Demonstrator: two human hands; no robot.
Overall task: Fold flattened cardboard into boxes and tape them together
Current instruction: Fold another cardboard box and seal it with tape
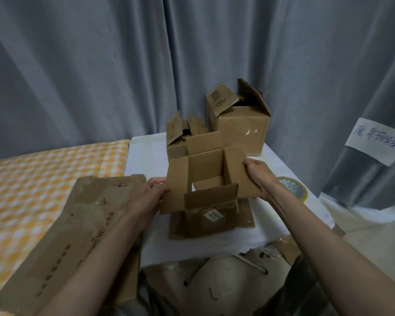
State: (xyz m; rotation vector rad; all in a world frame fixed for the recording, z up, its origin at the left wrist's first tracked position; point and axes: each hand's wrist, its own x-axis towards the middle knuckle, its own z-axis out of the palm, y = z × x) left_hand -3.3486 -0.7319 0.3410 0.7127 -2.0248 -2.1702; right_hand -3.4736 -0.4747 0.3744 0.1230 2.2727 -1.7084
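1. Head view: small box [209,197] held above the white worktop [146,160], flaps up.
2. Left hand [154,188] pinches its left flap; right hand [258,174] grips the right flap.
3. Tape roll [293,189] right; flat cardboard [78,224] left.

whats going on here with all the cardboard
A person is shaping a small cardboard box over a white table. The left hand grips its left flap and the right hand grips its right flap; its top flaps stand open, untaped. Two folded boxes with open flaps sit behind it. A tape roll lies on the right, and flattened cardboard lies on the left.
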